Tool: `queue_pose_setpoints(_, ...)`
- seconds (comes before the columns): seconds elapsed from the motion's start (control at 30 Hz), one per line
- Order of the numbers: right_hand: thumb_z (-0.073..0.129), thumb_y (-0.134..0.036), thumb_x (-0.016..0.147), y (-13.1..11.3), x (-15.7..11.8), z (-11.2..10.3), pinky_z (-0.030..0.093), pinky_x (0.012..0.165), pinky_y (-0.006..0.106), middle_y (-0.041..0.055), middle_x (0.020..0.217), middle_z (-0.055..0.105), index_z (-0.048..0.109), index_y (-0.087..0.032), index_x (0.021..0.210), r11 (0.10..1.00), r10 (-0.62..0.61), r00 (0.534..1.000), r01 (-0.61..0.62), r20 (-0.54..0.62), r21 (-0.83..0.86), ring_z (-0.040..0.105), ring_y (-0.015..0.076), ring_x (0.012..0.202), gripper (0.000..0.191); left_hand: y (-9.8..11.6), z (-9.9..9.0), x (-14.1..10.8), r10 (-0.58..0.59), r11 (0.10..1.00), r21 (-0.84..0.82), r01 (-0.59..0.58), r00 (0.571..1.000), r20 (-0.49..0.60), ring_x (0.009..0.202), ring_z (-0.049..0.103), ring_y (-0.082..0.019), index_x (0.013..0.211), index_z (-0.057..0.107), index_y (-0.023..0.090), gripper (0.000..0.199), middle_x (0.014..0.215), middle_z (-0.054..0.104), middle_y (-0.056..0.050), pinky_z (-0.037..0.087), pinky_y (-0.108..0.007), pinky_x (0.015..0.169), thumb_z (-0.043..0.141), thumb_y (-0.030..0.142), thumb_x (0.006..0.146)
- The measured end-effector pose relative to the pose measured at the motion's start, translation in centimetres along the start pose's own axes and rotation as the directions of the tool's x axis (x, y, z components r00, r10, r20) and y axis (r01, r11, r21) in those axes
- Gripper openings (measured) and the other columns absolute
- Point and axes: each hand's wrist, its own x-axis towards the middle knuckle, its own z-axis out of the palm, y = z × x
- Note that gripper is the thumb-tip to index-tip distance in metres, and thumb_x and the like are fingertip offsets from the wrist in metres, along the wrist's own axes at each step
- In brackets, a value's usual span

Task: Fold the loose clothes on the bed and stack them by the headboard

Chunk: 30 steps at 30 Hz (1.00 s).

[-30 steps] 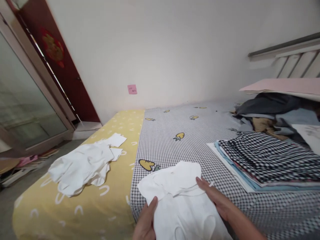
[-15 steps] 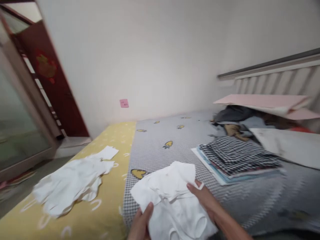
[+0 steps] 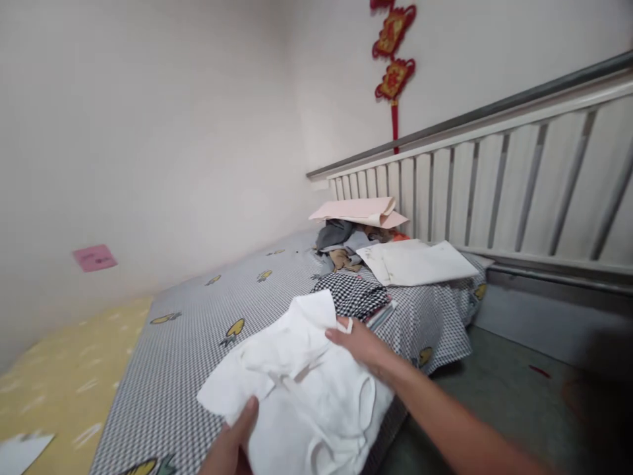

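Note:
A white cloth garment (image 3: 311, 389) is held up at the lower middle of the head view, with a stiff flap spread along its far edge and rounded strap-like loops lower down. My left hand (image 3: 232, 435) grips its near left side, thumb on top and fingers hidden underneath. On the far right side my right hand (image 3: 359, 343) pinches the edge, a small white loop standing up by its fingers. Just beyond that hand lies a folded pile with black-and-white checked cloth (image 3: 349, 293) on top, partly hidden by the garment.
A checked bed sheet (image 3: 208, 343) meets a yellow sheet (image 3: 74, 356) at the left. Farther back are crumpled dark clothes (image 3: 336, 234), a pink sheet (image 3: 356, 210) and white flat pieces (image 3: 420, 264). A slatted white headboard (image 3: 462, 178) runs along the right, with floor (image 3: 504, 382) below.
The view has swung right, bringing the headboard, red hanging ornament and floor into sight. The white garment on the yellow sheet has mostly left the view. Both hands still hold their garment.

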Motion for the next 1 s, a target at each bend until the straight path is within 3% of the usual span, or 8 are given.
queue_pose_setpoints(0.1,0.067,-0.041,0.080,-4.1,4.2,-4.4,0.054,0.089,0.042,0.0117,0.105,0.077,0.071,-0.014,0.113,0.951,-0.018,0.998,-0.001,-0.058,-0.308,0.071,0.0281,0.098,0.043,3.4,6.6,1.2,0.085,0.995,0.050,-0.087,0.996,0.034,0.091,0.076,-0.027,0.128,0.063,0.015,0.047,0.105,0.078,-0.012,0.065,-0.039,0.083,0.071,0.011,0.082)
queue_pose_setpoints(0.23,0.072,-0.030,0.078,-7.7,10.5,-9.1,0.051,0.092,0.034,0.0112,0.115,0.075,0.071,-0.014,0.116,0.884,-0.032,0.985,-0.050,-0.168,-0.464,0.068,0.0259,0.105,0.041,6.4,14.1,4.9,0.122,0.993,-0.004,-0.122,0.991,0.046,0.073,0.076,-0.018,0.120,0.066,0.012,0.033,0.093,0.079,-0.008,0.065,-0.032,0.074,0.061,0.005,0.088)
queue_pose_setpoints(0.4,0.067,-0.031,0.084,-6.8,16.9,-12.6,0.050,0.091,0.029,0.0070,0.110,0.076,0.071,-0.017,0.116,0.753,0.003,0.977,-0.142,-0.212,-0.643,0.069,0.0229,0.101,0.036,6.2,19.4,11.6,0.019,0.996,-0.084,-0.015,0.999,0.038,0.060,0.071,-0.014,0.115,0.065,0.010,0.026,0.076,0.075,-0.004,0.065,-0.028,0.063,0.061,0.007,0.089)
queue_pose_setpoints(0.63,0.069,-0.036,0.083,1.3,21.2,-16.0,0.044,0.101,0.035,0.0134,0.128,0.069,0.069,-0.018,0.122,0.446,0.121,0.952,-0.304,-0.280,-0.842,0.062,0.0298,0.119,0.043,1.4,19.6,19.5,-0.106,0.992,0.069,0.102,0.992,0.063,0.055,0.067,-0.011,0.107,0.061,0.012,0.014,0.069,0.070,0.000,0.059,-0.021,0.052,0.057,0.011,0.093)
queue_pose_setpoints(0.77,0.065,-0.039,0.085,5.1,20.9,-17.5,0.044,0.101,0.039,0.0167,0.134,0.064,0.068,-0.016,0.124,0.283,0.171,0.928,-0.368,-0.331,-0.886,0.058,0.0332,0.124,0.045,-1.2,17.9,21.1,-0.146,0.980,0.149,0.132,0.986,0.084,0.055,0.066,-0.011,0.097,0.061,0.015,0.013,0.074,0.071,-0.001,0.056,-0.021,0.050,0.062,0.006,0.088)
queue_pose_setpoints(0.87,0.061,-0.041,0.087,5.3,19.8,-18.1,0.046,0.099,0.040,0.0162,0.136,0.063,0.053,-0.019,0.141,0.215,0.160,0.909,-0.413,-0.385,-0.885,0.060,0.0314,0.122,0.059,-1.7,16.2,20.8,-0.150,0.972,0.193,0.133,0.986,0.077,0.056,0.063,-0.011,0.100,0.059,0.016,0.018,0.076,0.070,-0.003,0.057,-0.024,0.056,0.064,0.007,0.085)
queue_pose_setpoints(0.93,0.058,-0.038,0.088,3.9,18.9,-18.0,0.043,0.102,0.051,0.0180,0.140,0.059,0.032,-0.022,0.155,0.165,0.109,0.882,-0.470,-0.458,-0.867,0.059,0.0345,0.122,0.073,-1.4,15.4,19.9,-0.056,0.949,0.309,0.056,0.998,-0.011,0.064,0.065,-0.014,0.110,0.056,0.015,0.028,0.084,0.069,-0.006,0.058,-0.029,0.064,0.063,0.009,0.084)
queue_pose_setpoints(1.0,0.055,-0.032,0.090,1.6,17.8,-17.2,0.034,0.107,0.063,0.0202,0.150,0.048,0.020,-0.024,0.158,0.093,-0.070,0.864,-0.492,-0.499,-0.866,0.052,0.0385,0.129,0.078,-0.9,15.5,18.6,0.243,0.831,0.525,-0.182,0.969,-0.049,0.086,0.068,-0.020,0.121,0.052,0.014,0.038,0.106,0.067,-0.014,0.059,-0.038,0.079,0.059,0.012,0.084)
